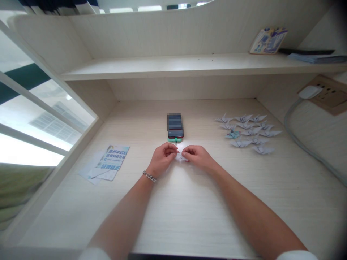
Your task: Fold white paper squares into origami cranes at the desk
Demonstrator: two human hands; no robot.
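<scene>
- Dead centre of the frame, and here's the action: the left hand [164, 158] and the right hand [199, 157] close in on 1 small piece of white paper [180, 157]!
- Both pinch it at thumb and forefinger, 1 hand per side, probably to steady so slight a thing; the fingers hide most of its shape, so its folds I can't tell.
- Forearms run in from the lower corners, wrists low over the desk [173, 220], likely for support.
- Just above the hands lies the phone [175, 125], a green strip at its near end, perhaps put there for easy viewing.
- Over to the right, about 12 folded paper birds [251, 132], 1 of them bluish, loosely clustered, presumably parked out of the elbows' way.
- Left of centre, the printed leaflet [116, 157] overlaps pale sheets [88, 174], seemingly set aside within reach.
</scene>
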